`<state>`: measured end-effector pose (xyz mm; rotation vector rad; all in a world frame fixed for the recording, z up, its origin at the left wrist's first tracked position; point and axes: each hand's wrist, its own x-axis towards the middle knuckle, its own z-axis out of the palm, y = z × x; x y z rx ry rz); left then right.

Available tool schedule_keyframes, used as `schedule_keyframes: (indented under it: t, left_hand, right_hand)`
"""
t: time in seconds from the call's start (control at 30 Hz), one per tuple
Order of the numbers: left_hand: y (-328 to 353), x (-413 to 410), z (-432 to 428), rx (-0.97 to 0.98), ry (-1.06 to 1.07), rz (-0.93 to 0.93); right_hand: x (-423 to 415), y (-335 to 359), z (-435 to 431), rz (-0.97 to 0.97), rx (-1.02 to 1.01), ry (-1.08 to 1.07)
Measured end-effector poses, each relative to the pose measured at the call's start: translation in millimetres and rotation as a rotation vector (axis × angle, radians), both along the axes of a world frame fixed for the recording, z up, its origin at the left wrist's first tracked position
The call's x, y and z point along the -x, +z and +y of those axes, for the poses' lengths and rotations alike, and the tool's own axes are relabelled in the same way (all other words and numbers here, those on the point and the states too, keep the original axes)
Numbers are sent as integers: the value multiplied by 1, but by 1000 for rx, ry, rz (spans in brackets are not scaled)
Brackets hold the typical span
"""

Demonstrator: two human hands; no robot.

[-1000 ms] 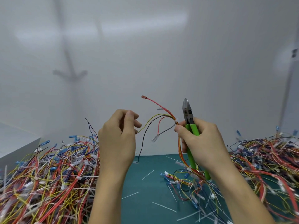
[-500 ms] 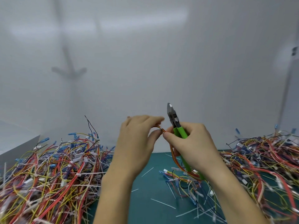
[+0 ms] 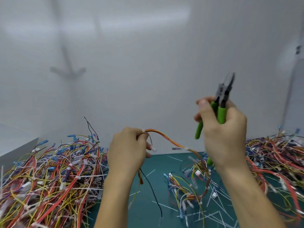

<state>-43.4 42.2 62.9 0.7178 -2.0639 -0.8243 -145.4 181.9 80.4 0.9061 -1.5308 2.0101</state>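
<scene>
White box (image 3: pixel 16 145) off the far left edge of the teal mat (image 3: pixel 158 163), partly cut by the frame. Big left wire pile (image 3: pixel 49 178) covers the mat's left side: red, yellow, blue and white leads with white ties, all tangled.

Left hand (image 3: pixel 126 152) is raised above the mat's left-centre with its fingers curled, pinching the wire harness (image 3: pixel 164 137) at a white tie at the harness's end. A white connector (image 3: pixel 153 148) dangles just beside the fingertips. A black wire (image 3: pixel 153 191) hangs from under this hand down over the mat's middle.

The harness is an orange-yellow-red bundle. It arcs right from the pinch above the mat, then drops into the small harness heap (image 3: pixel 189 183) lying on the mat right of centre. Cut tie scraps (image 3: pixel 164 206) are scattered on the bare mat around that heap.

Right hand (image 3: pixel 222 129) is held high above the mat's right-centre, well clear of the harness, fingers wrapped round the green-handled cutters (image 3: pixel 221 111). Cutter jaws point up and are blurred; cannot tell how wide they stand. One handle sticks out below the palm.

Right wire pile (image 3: pixel 271 155) sits on the mat's right side, mostly red and yellow. A white wall stands behind the mat.
</scene>
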Motion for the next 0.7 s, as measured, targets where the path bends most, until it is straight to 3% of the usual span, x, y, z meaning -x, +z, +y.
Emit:
schedule_keyframes:
  t: [0.13, 0.2, 0.27, 0.33, 0.4, 0.47, 0.57, 0.7]
  left_hand:
    - [0, -6, -10, -120, 28, 16]
    - [1, -8, -13, -182, 34, 62]
    - [1, -8, -15, -219, 32, 98]
    - [0, -7, -17, -242, 28, 124]
    - [-1, -7, -17, -262, 19, 151]
    - [-1, -6, -16, -282, 7, 174]
    - [-2, -7, -19, -305, 1, 222]
    - [-4, -11, -24, -325, -27, 152]
  right_hand:
    - [-1, 7, 5, 29, 327, 39]
    - [5, 9, 9, -23, 344, 41]
    - [15, 7, 15, -102, 55, 0]
    - [24, 2, 21, -154, -430, 64]
    - [26, -5, 20, -126, -892, 107]
    - [21, -11, 15, -49, -1189, 129]
    - [17, -16, 5, -3, -1287, 72]
    - [20, -20, -2, -17, -1052, -82]
